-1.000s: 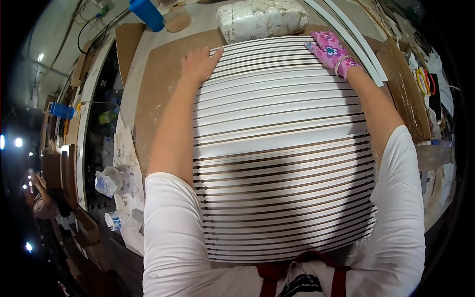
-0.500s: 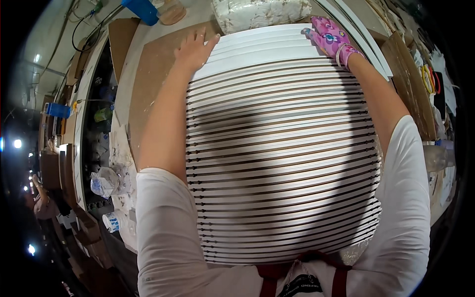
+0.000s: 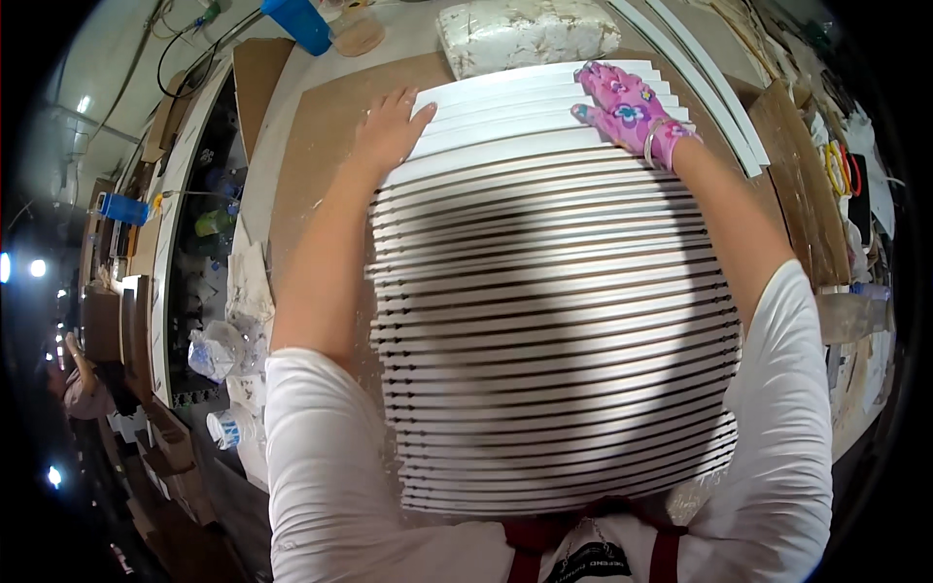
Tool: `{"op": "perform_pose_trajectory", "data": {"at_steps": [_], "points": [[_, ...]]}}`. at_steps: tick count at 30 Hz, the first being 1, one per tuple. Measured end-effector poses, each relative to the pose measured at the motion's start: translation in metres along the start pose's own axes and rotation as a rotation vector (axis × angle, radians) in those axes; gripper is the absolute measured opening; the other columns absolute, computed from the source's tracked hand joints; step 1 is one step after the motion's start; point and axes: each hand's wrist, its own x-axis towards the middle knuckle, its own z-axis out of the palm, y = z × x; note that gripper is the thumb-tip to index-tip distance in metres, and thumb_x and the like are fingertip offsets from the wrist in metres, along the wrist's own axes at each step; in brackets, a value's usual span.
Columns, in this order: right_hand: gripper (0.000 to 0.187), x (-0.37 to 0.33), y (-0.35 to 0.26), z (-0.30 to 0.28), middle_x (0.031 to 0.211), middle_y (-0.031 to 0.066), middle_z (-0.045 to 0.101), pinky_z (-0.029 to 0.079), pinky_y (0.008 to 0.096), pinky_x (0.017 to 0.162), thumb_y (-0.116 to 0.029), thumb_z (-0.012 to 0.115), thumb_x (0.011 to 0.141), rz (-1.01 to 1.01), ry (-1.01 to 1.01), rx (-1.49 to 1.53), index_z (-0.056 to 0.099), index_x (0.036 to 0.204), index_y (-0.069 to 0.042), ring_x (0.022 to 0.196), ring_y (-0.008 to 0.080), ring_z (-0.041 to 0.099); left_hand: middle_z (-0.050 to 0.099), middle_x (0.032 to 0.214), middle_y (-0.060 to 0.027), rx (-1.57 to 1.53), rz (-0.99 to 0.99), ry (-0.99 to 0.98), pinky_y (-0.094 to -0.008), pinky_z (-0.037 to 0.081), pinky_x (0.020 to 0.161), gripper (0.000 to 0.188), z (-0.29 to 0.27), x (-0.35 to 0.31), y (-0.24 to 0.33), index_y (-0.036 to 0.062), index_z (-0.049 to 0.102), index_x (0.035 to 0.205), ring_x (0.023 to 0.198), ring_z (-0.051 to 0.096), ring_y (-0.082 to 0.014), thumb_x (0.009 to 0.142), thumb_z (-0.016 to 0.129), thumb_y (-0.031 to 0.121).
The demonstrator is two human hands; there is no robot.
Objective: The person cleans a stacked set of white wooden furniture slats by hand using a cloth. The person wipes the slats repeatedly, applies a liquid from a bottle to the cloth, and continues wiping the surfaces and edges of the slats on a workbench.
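Observation:
Many long white slats [image 3: 554,321] lie side by side on the table, with dark gaps between them and small dark notches or pegs along their ends. At the far end, several white slats [image 3: 505,121] sit close together, their right ends stepped. My bare left hand [image 3: 391,131] rests at the left ends of these far slats, fingers stretched and thumb apart. My right hand [image 3: 632,112], in a pink flowered glove, lies flat across their right part with its fingers spread.
A brown board [image 3: 311,160] lies under the slats. Beyond them is a plastic-wrapped white bundle [image 3: 530,37]. Loose white strips [image 3: 714,87] lie at the far right beside a cardboard piece [image 3: 802,185]. A blue cup [image 3: 296,24] stands far left; a clear plastic bottle [image 3: 216,352] lies left.
My right hand has moved left and nearer, from the slats' right ends onto their tops. The far slats' right ends now look stepped. My left hand remains at the left ends.

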Motion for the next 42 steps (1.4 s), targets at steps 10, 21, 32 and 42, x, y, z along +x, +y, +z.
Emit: {"op": "perform_pose_trajectory", "data": {"at_steps": [10,21,32,42], "points": [[0.061,-0.139,0.028,-0.036,0.15,0.0146,0.032,0.023,0.0386,0.115,-0.042,0.047,0.095,0.157,0.057,0.231,0.033,0.145,-0.011,0.139,0.0301,0.029,0.038,0.144,-0.0166,-0.133,0.209,0.246,-0.0441,0.031,0.108,0.054,-0.03,-0.132,0.01,0.0039,0.044,0.136,0.129,0.039,-0.0382,0.091,0.057,0.031],[0.062,-0.142,0.063,0.01,0.143,0.0161,0.042,0.031,0.0346,0.11,-0.035,0.057,0.091,0.376,0.122,0.599,0.036,0.142,-0.006,0.131,0.0294,0.041,0.039,0.135,-0.018,-0.271,-0.03,0.255,-0.0384,0.043,0.095,0.052,-0.015,-0.16,0.022,-0.0016,0.045,0.132,0.11,0.053,-0.0353,0.091,0.059,0.028],[0.059,-0.14,0.05,-0.003,0.14,0.0161,0.046,0.033,0.0343,0.108,-0.034,0.054,0.094,0.427,0.118,0.669,0.034,0.142,-0.006,0.129,0.0299,0.045,0.053,0.127,-0.0242,-0.385,-0.144,0.235,-0.0409,0.04,0.1,0.062,-0.003,-0.147,0.005,-0.0039,0.046,0.13,0.118,0.052,-0.0364,0.086,0.065,0.036],[0.059,-0.16,0.035,-0.014,0.136,0.0174,0.05,0.039,0.0365,0.103,-0.034,0.054,0.093,0.467,0.048,0.576,0.036,0.141,-0.006,0.12,0.0324,0.053,0.057,0.121,-0.0241,-0.386,-0.096,0.182,-0.04,0.043,0.096,0.063,-0.004,-0.167,-0.007,-0.0033,0.045,0.131,0.113,0.055,-0.0369,0.085,0.067,0.034]]}}
